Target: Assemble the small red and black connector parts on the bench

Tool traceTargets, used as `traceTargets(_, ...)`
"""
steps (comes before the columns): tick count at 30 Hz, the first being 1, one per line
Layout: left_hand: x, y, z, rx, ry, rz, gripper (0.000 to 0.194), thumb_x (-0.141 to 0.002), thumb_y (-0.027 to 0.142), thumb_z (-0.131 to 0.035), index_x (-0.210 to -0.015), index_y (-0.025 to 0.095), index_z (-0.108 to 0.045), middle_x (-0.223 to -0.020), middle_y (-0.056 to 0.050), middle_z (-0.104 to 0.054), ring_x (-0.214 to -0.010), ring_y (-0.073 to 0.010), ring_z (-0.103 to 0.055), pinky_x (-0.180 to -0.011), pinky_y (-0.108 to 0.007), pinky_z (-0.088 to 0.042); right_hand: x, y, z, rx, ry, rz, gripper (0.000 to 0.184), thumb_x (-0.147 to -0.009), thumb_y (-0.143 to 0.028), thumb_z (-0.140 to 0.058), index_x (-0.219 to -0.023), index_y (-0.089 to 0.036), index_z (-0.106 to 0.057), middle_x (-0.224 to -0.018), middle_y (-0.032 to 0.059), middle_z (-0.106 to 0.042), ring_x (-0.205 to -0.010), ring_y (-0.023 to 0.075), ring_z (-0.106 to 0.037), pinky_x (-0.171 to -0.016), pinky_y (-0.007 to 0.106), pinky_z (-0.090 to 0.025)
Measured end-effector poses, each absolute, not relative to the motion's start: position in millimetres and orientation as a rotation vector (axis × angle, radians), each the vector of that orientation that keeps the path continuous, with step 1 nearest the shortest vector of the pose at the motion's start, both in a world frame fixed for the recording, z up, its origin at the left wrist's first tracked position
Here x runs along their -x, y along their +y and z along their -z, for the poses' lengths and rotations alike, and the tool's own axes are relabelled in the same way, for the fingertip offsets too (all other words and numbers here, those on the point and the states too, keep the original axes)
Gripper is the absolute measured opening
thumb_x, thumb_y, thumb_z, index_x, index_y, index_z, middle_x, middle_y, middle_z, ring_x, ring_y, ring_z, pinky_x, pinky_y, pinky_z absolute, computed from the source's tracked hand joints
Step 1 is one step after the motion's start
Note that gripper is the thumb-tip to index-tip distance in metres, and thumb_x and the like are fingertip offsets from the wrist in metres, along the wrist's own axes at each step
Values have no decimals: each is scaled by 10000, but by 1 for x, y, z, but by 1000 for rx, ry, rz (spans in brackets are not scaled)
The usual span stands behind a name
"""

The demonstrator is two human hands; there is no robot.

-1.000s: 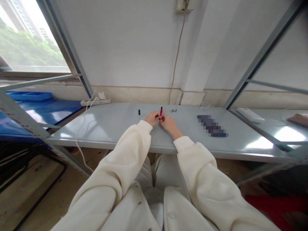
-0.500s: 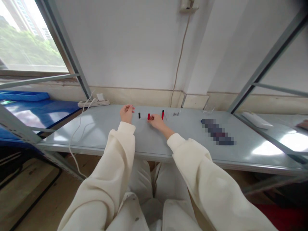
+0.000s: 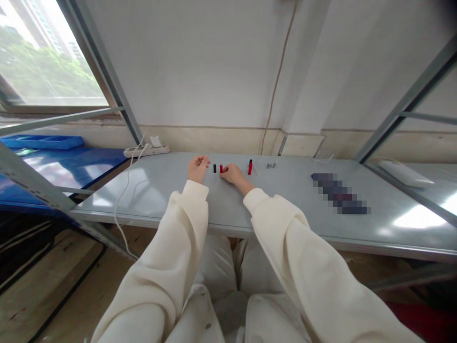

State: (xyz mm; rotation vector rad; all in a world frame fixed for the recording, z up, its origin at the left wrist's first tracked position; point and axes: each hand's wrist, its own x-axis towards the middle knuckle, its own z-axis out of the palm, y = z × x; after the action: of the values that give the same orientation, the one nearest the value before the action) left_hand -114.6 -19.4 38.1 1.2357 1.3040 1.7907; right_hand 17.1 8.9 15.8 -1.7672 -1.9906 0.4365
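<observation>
My right hand [image 3: 231, 173] pinches a small red cylinder [image 3: 221, 168] that stands upright at the table surface. Just left of it, with a narrow gap, stands a small black cylinder [image 3: 214, 168]. My left hand [image 3: 198, 168] hovers to the left of the black cylinder, its fingers loosely bent and apart, with nothing visible in them. Behind and right of my right hand are another red cylinder [image 3: 250, 169] and a black piece [image 3: 250, 161] at its far end; whether the two are joined I cannot tell.
Several small grey pieces [image 3: 271, 166] lie farther right on the grey table [image 3: 278, 205]. A blurred dark item [image 3: 341, 194] lies at the right. A white power strip [image 3: 147, 150] with a hanging cord sits at the back left. Metal frame posts [image 3: 107, 71] flank the table.
The view has turned slightly left. My right hand has carried the red cylinder leftward, closer to the black cylinder. My left hand has stayed nearly in place.
</observation>
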Motion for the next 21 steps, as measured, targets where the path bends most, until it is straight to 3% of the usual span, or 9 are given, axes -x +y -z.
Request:
traceTargets(8,116,-15,-33,-1286,1342,-1809,181,-692,313,-565,-595,179,-494,-552,1,-547,-485,-79,-470,-459,-207,-389,-18,4,-24,1834,-2027,-505,175,-624,-263,-614,-773,-173,-635,-826,61,-651,-787,172,-589,-644,237,-410)
traceTargets(14,104,-32,-31,-1756,1447,-1946,199,-747,364,-508,-650,191,-529,-618,-17,-544,-632,-120,-515,-639,-255,-425,-48,-34,-52,1647,-2003,-168,255,-727,-283,-528,-941,-158,-584,-942,88,-622,-867,166,-561,-732,245,-405)
traceTargets(18,63,-43,-32,-2406,1356,-1437,164,-781,280,-452,-742,181,-576,-779,-65,-604,-798,-165,-541,-797,-314,-401,-107,-47,-69,1811,-1763,-69,218,-779,-258,-446,-888,-157,-605,-898,85,-631,-858,174,-570,-725,262,-408)
traceTargets(21,26,-42,-30,-2445,1570,-1091,228,-727,170,-493,-940,151,-573,-978,-121,-603,-930,-223,-526,-842,-367,-386,-147,-42,-68,2044,-1675,-131,179,-719,-281,-547,-815,-156,-633,-873,98,-640,-842,205,-582,-694,285,-419)
